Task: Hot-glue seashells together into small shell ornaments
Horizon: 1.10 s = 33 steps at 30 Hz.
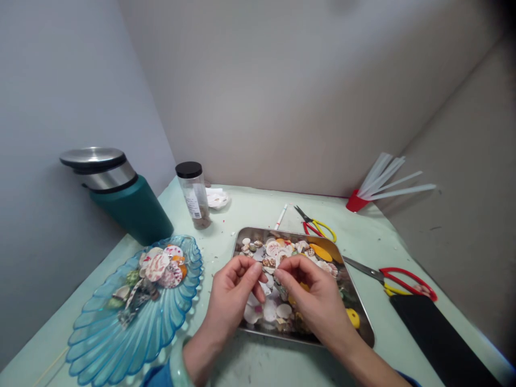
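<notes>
Both hands meet above a metal tray (365,309) of seashells. My left hand (234,290) has thumb and forefinger pinched together; whatever lies between them is too small to make out. Facing it, my right hand (312,293) pinches in the same way, its fingertips also hiding anything held. A small brown-and-white shell (269,262) shows in the gap between the two pinches, and I cannot tell whether it hangs there or lies in the tray. White discs (284,310), a yellow-orange shell (321,252) and a yellow piece with holes (353,317) lie in the tray.
At left, a blue scalloped dish (157,336) bears a pile of shells (161,269). Behind stand a teal bottle (133,209) and a lidded jar (193,196). Scissors (316,223), larger scissors (395,279), a black slab (439,336) and a red cup (357,201) of translucent sticks are rightward.
</notes>
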Each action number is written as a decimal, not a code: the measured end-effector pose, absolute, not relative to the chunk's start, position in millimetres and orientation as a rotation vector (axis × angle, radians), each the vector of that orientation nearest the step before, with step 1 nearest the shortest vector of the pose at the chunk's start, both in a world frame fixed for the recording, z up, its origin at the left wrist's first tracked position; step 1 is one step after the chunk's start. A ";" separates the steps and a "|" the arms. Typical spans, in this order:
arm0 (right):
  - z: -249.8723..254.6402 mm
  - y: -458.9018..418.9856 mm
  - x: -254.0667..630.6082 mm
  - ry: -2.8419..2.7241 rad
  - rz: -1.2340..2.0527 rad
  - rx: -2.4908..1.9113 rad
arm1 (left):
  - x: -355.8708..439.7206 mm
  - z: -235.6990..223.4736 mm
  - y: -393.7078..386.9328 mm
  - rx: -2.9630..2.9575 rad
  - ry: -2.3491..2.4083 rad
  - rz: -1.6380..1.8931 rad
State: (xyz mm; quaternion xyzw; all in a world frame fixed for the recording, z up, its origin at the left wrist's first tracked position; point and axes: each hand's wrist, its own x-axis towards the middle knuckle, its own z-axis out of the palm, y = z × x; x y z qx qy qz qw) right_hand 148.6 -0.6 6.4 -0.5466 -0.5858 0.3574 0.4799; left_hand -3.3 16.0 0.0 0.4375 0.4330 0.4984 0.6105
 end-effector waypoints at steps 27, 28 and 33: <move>12.5 -3.4 148.6 -1.617 0.635 -1.259 | -2.7 0.6 15.6 1.090 1.018 1.135; 11.9 -3.4 149.0 -1.604 0.650 -1.261 | -2.4 0.6 15.7 1.087 1.017 1.135; 10.6 -2.8 149.1 -1.579 0.687 -1.279 | -1.8 1.0 16.2 1.064 0.989 1.159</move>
